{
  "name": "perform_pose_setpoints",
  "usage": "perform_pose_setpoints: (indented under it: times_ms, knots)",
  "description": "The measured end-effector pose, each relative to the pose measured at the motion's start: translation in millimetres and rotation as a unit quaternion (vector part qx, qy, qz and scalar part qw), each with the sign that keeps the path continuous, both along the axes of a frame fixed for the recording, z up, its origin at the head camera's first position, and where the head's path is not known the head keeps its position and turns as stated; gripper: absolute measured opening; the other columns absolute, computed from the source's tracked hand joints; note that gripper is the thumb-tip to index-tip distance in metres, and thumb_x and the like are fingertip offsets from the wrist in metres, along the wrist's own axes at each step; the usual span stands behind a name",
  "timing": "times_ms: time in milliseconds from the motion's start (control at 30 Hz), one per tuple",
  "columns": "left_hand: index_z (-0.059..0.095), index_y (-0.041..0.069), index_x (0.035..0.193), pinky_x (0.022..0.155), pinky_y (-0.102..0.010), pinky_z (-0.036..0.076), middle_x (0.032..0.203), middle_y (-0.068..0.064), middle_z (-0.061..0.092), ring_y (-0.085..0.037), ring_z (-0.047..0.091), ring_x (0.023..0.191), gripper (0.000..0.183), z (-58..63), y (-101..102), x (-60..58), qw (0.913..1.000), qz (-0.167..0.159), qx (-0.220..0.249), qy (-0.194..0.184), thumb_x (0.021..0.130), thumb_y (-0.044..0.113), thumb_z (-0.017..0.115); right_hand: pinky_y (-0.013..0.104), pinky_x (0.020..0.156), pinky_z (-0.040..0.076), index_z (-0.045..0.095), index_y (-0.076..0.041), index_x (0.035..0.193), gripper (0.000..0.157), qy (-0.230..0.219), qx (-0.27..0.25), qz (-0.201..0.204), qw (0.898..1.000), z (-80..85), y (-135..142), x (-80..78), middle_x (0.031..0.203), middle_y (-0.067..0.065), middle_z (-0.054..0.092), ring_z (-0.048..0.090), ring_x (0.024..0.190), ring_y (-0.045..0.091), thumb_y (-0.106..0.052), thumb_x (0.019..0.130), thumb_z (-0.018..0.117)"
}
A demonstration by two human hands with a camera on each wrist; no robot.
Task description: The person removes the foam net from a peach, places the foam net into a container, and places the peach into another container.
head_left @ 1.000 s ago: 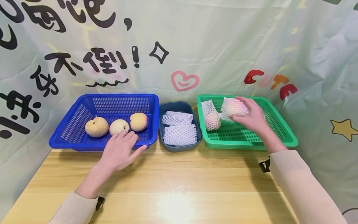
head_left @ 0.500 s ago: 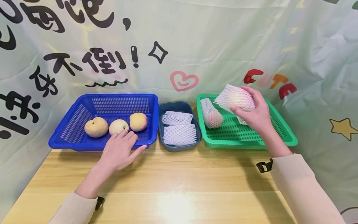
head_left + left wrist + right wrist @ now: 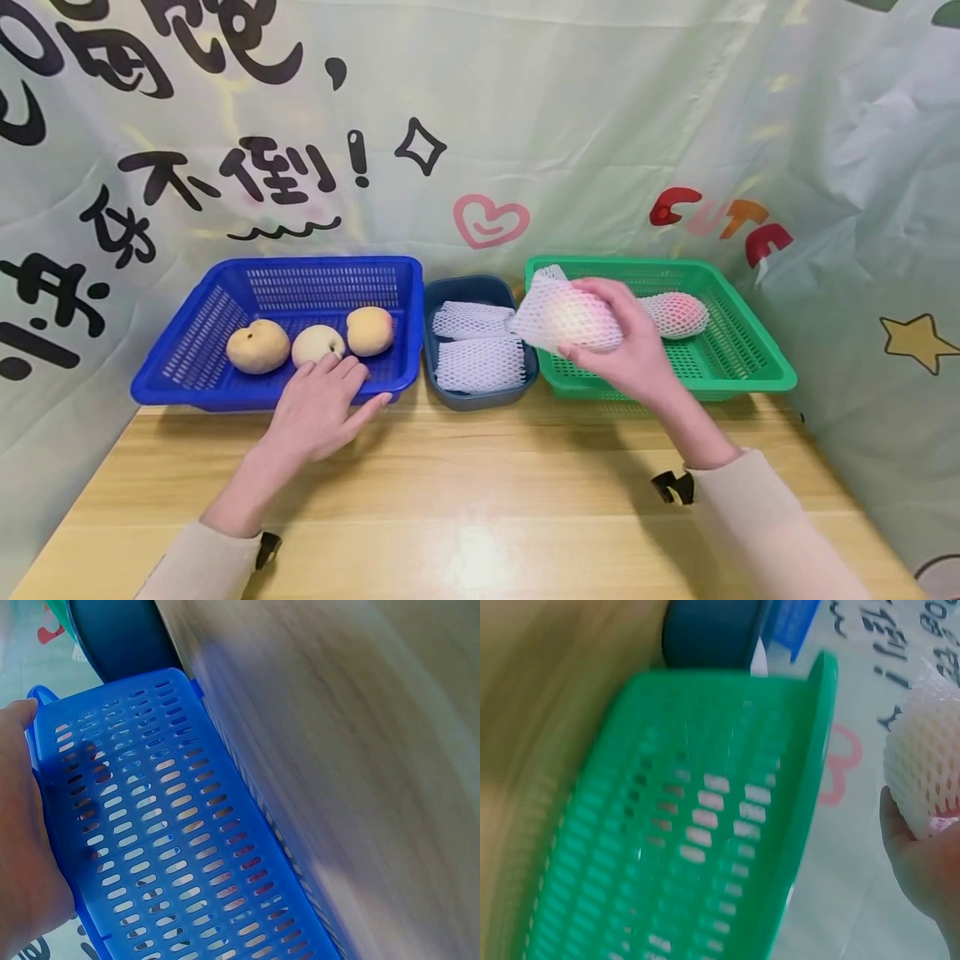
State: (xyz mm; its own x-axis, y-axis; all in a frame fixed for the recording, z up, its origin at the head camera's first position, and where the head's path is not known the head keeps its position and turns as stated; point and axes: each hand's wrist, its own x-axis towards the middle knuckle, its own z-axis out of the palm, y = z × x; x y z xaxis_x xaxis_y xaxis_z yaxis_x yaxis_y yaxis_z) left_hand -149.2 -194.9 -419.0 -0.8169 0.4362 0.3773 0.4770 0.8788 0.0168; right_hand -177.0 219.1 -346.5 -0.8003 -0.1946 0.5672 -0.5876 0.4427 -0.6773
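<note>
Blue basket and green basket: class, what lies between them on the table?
Between the blue basket and the green basket stands a dark bin holding two white foam nets. The head view shows this.

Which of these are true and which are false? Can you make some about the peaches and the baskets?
1. Three bare peaches lie in the blue plastic basket. True.
2. The right hand holds a peach wrapped in white foam net. True.
3. The left hand grips a bare peach. False: it rests on the blue basket's front rim.
4. The green plastic basket holds nothing. False: another net-wrapped peach lies in it.
5. The small dark blue tray holds folded white foam nets. True.
</note>
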Motion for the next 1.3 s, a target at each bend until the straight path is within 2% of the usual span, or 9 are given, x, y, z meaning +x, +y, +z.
perform_pose_setpoints:
  times_ms: [267,500,667,867,1000,1300]
  knots:
    - [0.057,0.013,0.085,0.070,-0.043,0.042,0.088,-0.005,0.061,-0.030,0.056,0.085,0.045,-0.8,-1,0.1,0.9999,-0.005,0.004,0.012,0.099,0.056,0.058,0.033,0.105,0.045,0.064,-0.010,0.134,0.076,-0.009,0.018,0.084,0.996,-18.4,-28,19.8,0.138,0.002,0.062,0.054,0.130,0.020,-0.009,0.065,0.095]
    - [0.057,0.013,0.085,0.069,-0.043,0.041,0.088,-0.005,0.061,-0.030,0.056,0.085,0.045,-1.8,-1,-2.3,0.9998,-0.006,0.004,0.018,0.099,0.056,0.057,0.047,0.110,0.044,0.063,-0.019,0.134,0.075,-0.037,0.054,0.135,0.989,-40.9,-48,35.7,0.140,0.000,0.060,0.055,0.131,0.021,-0.020,0.066,0.096]
    - [0.059,0.012,0.088,0.070,-0.044,0.042,0.091,-0.006,0.063,-0.031,0.056,0.087,0.047,-2.1,-1,-2.9,0.9999,-0.001,-0.003,0.013,0.099,0.057,0.056,0.051,0.109,0.046,0.062,-0.018,0.135,0.074,-0.059,0.082,0.188,0.977,-59.5,-57,42.3,0.139,0.000,0.060,0.056,0.129,0.022,-0.024,0.068,0.095]
    - [0.061,0.011,0.089,0.071,-0.045,0.044,0.093,-0.007,0.065,-0.031,0.057,0.088,0.047,-1.5,-1,-2.8,1.0000,0.001,-0.003,0.006,0.099,0.057,0.056,0.046,0.110,0.046,0.059,-0.019,0.137,0.074,-0.093,0.144,0.243,0.955,-72.7,-61,49.0,0.141,-0.003,0.058,0.055,0.130,0.018,-0.026,0.072,0.092]
    - [0.060,0.011,0.088,0.071,-0.045,0.044,0.092,-0.007,0.064,-0.032,0.057,0.088,0.047,-1.3,-1,-2.9,1.0000,-0.001,-0.002,0.005,0.100,0.057,0.056,0.044,0.110,0.046,0.057,-0.018,0.137,0.074,-0.106,0.173,0.254,0.946,-77.9,-62,50.4,0.141,-0.003,0.057,0.055,0.129,0.017,-0.027,0.073,0.092]
    - [0.059,0.012,0.088,0.073,-0.046,0.044,0.093,-0.007,0.064,-0.032,0.058,0.090,0.047,-0.6,-1,-3.4,1.0000,0.002,-0.004,-0.005,0.099,0.057,0.057,0.047,0.108,0.046,0.054,-0.022,0.139,0.077,-0.147,0.230,0.237,0.932,-82.3,-63,50.1,0.142,-0.005,0.054,0.053,0.127,0.014,-0.032,0.073,0.092]
